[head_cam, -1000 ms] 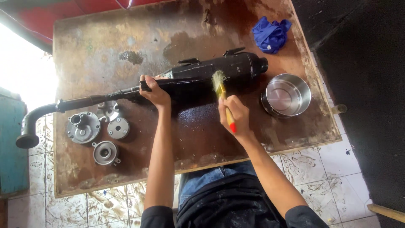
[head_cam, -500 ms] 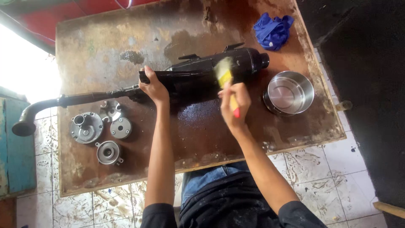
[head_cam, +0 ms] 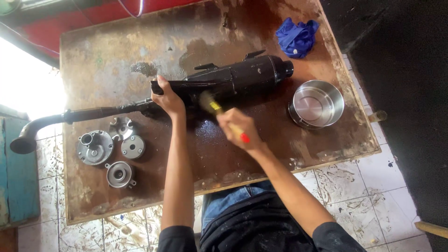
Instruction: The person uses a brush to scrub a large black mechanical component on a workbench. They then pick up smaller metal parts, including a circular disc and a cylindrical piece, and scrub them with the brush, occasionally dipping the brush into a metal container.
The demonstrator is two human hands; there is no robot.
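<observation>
Overhead, head view: a black exhaust muffler [head_cam: 242, 77] lies lengthwise across the stained wooden bench [head_cam: 116, 46], its bent pipe overhanging the bench's edge. The left hand [head_cam: 169, 100] is clamped on the muffler's narrow neck; the right hand [head_cam: 235, 127] is closed around a yellow-handled brush [head_cam: 212, 106] whose bristles meet the muffler's near flank. Probably heavy, rigid and slick where wet, the muffler is best gripped at the neck. Beside its capped end stand a steel pot [head_cam: 317, 103] and a blue rag [head_cam: 296, 37]; below the pipe lie grey metal castings [head_cam: 94, 147].

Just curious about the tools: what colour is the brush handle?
Yellow with a red tip, on the brush in the right hand; seen in the head view.
</observation>
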